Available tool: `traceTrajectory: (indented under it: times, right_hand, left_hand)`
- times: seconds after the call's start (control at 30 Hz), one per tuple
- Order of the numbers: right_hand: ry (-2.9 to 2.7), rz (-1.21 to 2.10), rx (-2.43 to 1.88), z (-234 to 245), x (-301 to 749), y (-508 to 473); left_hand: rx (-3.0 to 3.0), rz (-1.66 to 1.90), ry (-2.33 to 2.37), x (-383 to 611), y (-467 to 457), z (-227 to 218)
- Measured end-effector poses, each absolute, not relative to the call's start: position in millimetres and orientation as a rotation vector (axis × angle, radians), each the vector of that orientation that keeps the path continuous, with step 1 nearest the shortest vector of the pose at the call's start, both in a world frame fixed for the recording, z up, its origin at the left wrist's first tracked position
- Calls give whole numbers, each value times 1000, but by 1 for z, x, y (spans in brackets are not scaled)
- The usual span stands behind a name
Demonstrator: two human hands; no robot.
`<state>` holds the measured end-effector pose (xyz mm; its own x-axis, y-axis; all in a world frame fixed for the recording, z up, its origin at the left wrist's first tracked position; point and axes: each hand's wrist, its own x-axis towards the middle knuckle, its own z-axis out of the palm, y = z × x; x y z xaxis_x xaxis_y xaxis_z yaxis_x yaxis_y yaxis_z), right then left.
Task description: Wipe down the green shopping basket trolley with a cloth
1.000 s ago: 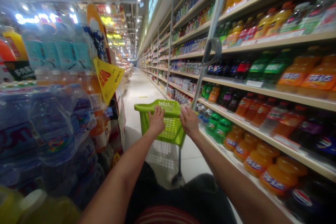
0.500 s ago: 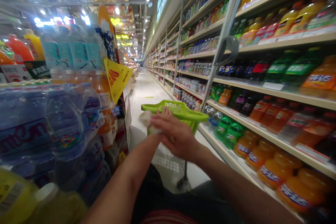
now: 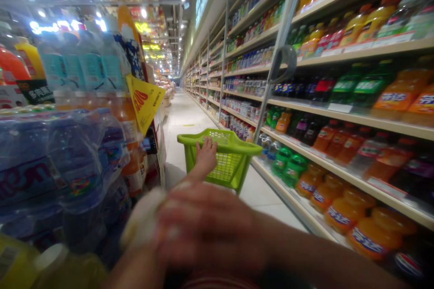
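A lime-green shopping basket on wheels [image 3: 233, 162] stands in the aisle ahead of me. My left hand [image 3: 205, 153] rests on its near rim, fingers curled over the edge. My right hand [image 3: 210, 228] is close to the camera, low in the view and smeared by motion. It seems closed around a pale, whitish thing [image 3: 142, 221] that I cannot make out. My right forearm runs off to the lower right.
Shelves of soft-drink bottles [image 3: 339, 99] line the right side, with orange bottles [image 3: 366, 235] low beside my arm. Shrink-wrapped water packs [image 3: 68, 162] and a yellow price sign [image 3: 144, 101] crowd the left. The tiled aisle floor [image 3: 185, 115] runs straight ahead.
My right hand left the basket rim, crossed over my left arm with the pale thing and came back close to the camera. My left hand stayed on the basket.
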<state>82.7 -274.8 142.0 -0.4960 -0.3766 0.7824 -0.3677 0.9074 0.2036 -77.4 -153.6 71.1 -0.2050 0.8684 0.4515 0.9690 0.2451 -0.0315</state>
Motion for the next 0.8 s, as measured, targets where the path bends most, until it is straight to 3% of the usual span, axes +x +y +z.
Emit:
traceTrajectory:
  times: [0.2,0.27,0.43,0.67,0.8]
  right_hand:
    - [-1812,-142,-620,94,103,-72]
    - [-1814,-155,-795,64,107,-30]
    - [-1905,-166,-810,23,90,-19]
    - [-2055,-141,-579,33,42,-53]
    - [-2066,-193,-661,32,56,-48]
  left_hand:
    - [-1699,-393,-2150,-75,-157,71]
    - [-1718,-380,-2172,-75,-157,70]
    - [-1713,-364,-2200,-74,-153,67]
    - [-1671,-358,-2194,-73,-153,65]
    - [-1695,-355,-2157,-76,-156,65]
